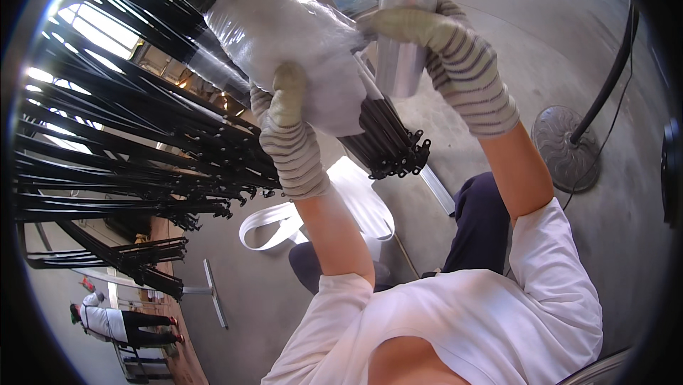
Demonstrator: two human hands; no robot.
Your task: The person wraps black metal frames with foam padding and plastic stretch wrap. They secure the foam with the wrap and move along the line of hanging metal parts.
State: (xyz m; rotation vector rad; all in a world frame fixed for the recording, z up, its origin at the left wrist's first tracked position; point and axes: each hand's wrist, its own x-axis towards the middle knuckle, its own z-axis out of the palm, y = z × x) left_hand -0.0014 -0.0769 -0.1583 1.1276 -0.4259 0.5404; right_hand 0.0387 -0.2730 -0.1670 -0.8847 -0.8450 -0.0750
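A bundle of black metal rods [391, 132] with small looped ends is wrapped in layers of clear stretch film [320, 79]. My left hand [286, 111], in a striped knit glove, grips the wrapped part from its left side. Its thumb lies on the film, and the other fingers are mostly hidden behind. Beside the bundle on the right, my right hand [445, 47], gloved the same way, is closed around a roll of stretch film [404, 51]. The roll stands almost upright, close to the wrapped rods.
Many more black rods [142, 129] hang in rows at the left. A white strap bag [352, 193] lies on the floor below. At the right stands a round ornate base [565, 147] with a black pole. Another person [117, 321] stands far off at lower left.
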